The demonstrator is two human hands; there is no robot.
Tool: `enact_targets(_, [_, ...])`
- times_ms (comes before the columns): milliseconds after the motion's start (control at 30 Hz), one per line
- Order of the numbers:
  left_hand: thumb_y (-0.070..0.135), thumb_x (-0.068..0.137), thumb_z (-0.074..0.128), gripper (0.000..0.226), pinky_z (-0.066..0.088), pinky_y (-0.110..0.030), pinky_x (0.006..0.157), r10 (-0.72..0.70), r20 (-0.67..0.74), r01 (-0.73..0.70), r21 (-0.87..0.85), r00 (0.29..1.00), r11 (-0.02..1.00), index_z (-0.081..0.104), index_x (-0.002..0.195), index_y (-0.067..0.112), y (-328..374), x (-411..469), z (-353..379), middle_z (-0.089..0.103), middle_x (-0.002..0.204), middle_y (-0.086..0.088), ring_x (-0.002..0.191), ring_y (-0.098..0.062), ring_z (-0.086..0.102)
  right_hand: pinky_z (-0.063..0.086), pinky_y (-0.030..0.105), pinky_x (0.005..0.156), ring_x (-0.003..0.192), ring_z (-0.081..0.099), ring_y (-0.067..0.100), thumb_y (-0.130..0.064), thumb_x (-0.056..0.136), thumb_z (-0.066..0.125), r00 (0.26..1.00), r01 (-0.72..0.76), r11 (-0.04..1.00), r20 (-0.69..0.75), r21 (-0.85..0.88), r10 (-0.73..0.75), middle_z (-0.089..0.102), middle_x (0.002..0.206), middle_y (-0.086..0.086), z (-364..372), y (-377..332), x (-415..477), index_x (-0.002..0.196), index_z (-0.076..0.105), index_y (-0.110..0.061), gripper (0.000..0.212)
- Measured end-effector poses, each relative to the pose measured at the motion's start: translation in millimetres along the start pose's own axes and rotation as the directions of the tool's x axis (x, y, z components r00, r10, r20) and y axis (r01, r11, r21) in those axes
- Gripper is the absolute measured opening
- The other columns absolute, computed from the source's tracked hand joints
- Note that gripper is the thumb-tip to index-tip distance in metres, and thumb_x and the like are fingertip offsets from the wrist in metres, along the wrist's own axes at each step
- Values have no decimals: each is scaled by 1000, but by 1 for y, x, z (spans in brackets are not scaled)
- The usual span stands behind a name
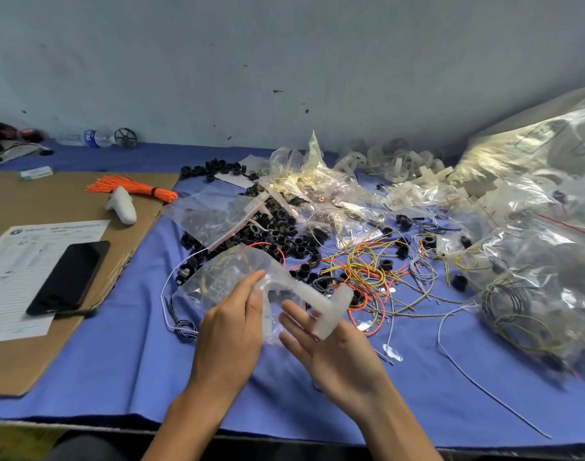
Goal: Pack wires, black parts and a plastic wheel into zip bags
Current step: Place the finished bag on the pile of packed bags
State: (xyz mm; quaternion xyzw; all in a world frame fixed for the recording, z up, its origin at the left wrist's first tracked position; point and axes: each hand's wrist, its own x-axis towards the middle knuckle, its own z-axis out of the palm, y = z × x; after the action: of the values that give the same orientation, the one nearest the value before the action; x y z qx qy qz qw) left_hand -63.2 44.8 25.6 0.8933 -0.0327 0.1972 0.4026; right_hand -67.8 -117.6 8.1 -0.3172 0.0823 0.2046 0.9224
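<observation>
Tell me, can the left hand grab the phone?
Probably yes. The phone lies uncovered on the paper, with nothing between, but the left hand holds a bag and must drop it first.
</observation>
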Motion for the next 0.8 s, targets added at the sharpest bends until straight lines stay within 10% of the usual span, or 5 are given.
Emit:
enact_targets(200, [25, 102, 49, 33, 29, -30, 61, 23, 6, -22, -10, 1000, 1000, 59, 132, 34, 2, 0, -2, 68, 83, -9, 79, -27, 60, 38, 26, 46, 52, 46, 16, -13, 99, 43, 931, 106, 807, -227, -582, -286, 61, 83, 11, -22, -6, -14, 100, 65, -4, 24])
enact_targets(800, [33, 101, 49, 36, 52, -35, 80, 39, 178, -71, 179, 983, 981, 55, 136, 38, 16, -16, 0, 66, 125, 14, 108, -18, 64, 52, 20, 60, 65, 65, 10, -4, 99, 41, 984, 165, 770, 52, -616, -169, 65, 71, 0, 21, 19, 13, 80, 67, -13, 33])
